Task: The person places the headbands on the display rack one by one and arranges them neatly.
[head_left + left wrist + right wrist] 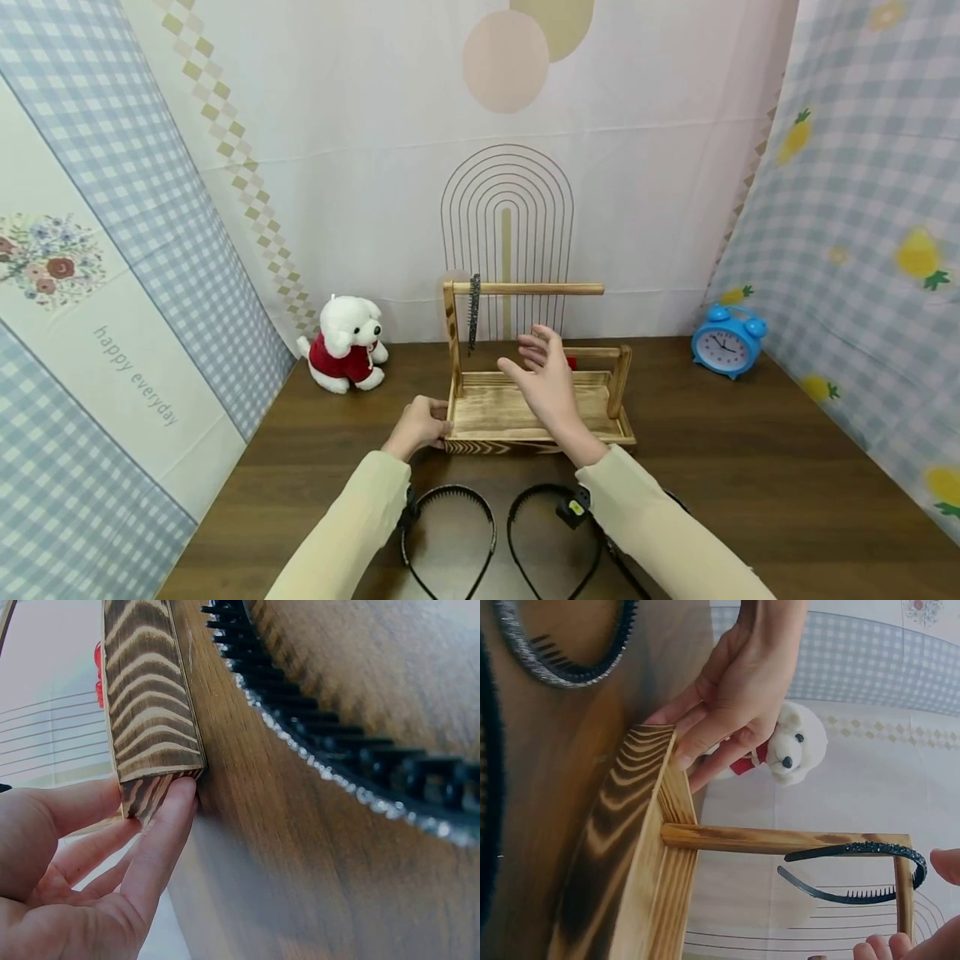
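A wooden stand with a shallow tray (501, 447) and a raised bar (540, 289) sits at the back middle of the table. My left hand (422, 421) grips the tray's left end, thumb on one side and fingertips against the other, as the left wrist view (97, 877) shows. A dark, glittery headband (474, 312) with teeth hangs near the left end of the bar. My right hand (547, 379) is raised over the tray, below the bar, fingers loosely bent and holding nothing. In the right wrist view that hanging headband (870, 847) lies close to its thumb.
Toothed headbands lie along the near side, one (491, 525) by the left sleeve, another (512, 521) by the right, more under the right forearm. A white toy dog (341, 350) in red sits back left. A blue alarm clock (726, 346) stands back right. Something red (572, 363) shows behind the stand.
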Demonstrator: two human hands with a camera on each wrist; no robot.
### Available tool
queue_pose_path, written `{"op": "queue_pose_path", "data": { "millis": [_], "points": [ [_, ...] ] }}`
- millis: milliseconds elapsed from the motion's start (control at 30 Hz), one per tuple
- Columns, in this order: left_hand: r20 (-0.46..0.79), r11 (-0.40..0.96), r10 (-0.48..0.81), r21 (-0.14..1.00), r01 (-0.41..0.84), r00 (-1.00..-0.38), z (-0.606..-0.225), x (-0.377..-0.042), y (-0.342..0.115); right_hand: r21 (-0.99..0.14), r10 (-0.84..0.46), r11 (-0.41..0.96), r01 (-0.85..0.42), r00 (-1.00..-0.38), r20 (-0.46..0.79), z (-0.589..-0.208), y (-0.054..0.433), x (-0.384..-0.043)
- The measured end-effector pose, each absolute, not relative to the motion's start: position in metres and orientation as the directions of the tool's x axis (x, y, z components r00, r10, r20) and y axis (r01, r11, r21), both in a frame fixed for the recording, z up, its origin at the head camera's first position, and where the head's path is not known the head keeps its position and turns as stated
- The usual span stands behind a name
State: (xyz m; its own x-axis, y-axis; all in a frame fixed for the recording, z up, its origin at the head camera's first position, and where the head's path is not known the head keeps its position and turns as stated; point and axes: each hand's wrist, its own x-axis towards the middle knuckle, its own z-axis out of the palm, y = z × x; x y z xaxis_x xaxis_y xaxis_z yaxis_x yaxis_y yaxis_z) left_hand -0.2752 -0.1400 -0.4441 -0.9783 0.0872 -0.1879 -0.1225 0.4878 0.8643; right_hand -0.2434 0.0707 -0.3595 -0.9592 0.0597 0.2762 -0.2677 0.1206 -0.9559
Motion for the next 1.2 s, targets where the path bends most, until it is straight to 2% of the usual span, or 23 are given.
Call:
{"op": "queue_pose_path", "data": {
  "millis": [400,800,1200],
  "points": [
    [-0.195,0.463,0.095,0.877,-0.13,-0.976,-0.448,-0.278,-0.14,-0.98,-0.001,0.081,-0.184,-0.983,0.184,-0.365,0.105,-0.215],
    [-0.194,0.476,0.074,0.869,-0.136,-0.978,-0.442,-0.279,-0.14,-0.972,-0.032,0.18,-0.15,-0.989,0.147,-0.363,0.129,-0.193],
    [-0.203,0.474,0.066,0.868,-0.148,-0.977,-0.443,-0.279,-0.141,-0.937,-0.01,0.347,-0.05,-0.999,0.05,-0.393,0.162,-0.167]
  ]
}}
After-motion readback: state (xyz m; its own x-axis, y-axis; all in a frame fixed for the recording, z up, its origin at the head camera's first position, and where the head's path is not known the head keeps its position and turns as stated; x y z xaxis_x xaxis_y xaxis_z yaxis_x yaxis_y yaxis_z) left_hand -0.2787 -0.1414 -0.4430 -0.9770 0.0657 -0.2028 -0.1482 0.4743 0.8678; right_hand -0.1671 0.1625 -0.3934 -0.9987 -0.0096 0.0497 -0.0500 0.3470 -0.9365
